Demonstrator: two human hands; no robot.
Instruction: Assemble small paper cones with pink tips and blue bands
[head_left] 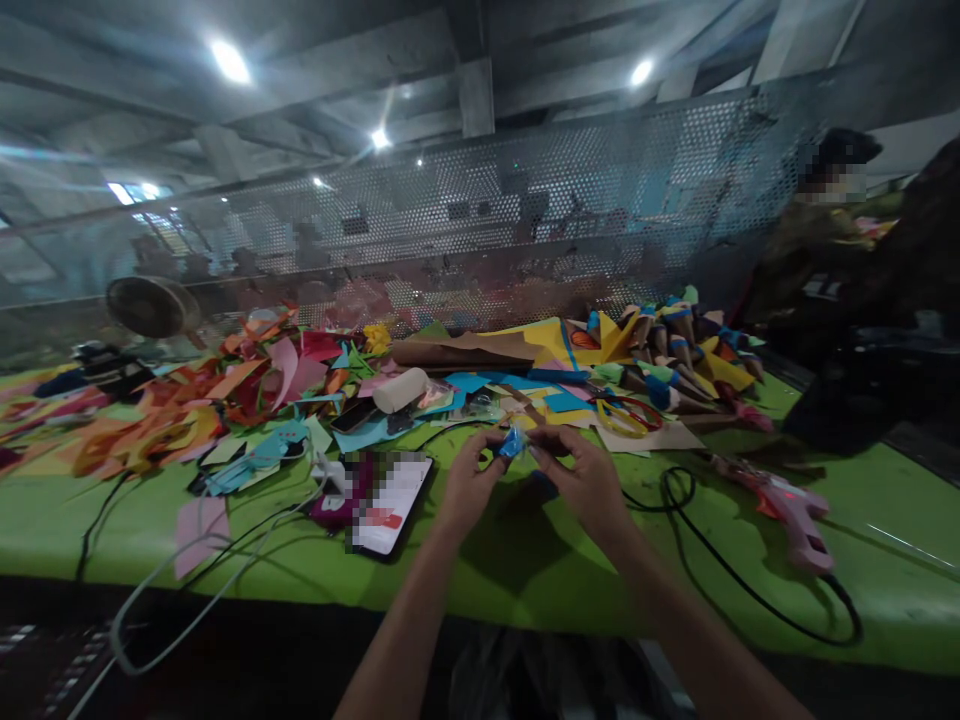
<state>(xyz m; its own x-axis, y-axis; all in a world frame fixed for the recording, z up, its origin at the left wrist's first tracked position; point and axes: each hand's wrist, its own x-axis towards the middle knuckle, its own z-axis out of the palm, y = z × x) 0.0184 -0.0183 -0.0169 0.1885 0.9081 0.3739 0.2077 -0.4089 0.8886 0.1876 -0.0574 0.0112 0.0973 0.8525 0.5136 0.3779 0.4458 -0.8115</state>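
Over the green table, my left hand pinches a small blue piece that looks like folded paper, with a shiny, clear part at its right side. My right hand has thumb and fingertips closed at that clear part, so both hands meet on the one small piece. Its exact kind is too small to make out. Another bit of blue shows below the right fingers. To the left of my left hand lies a phone with a lit screen.
A pink glue gun lies at right, its black cord looping across the table. Colored paper scraps, a pale tube, yellow-and-red handles and paper cones lie behind. White cables cross at left. A person is at right.
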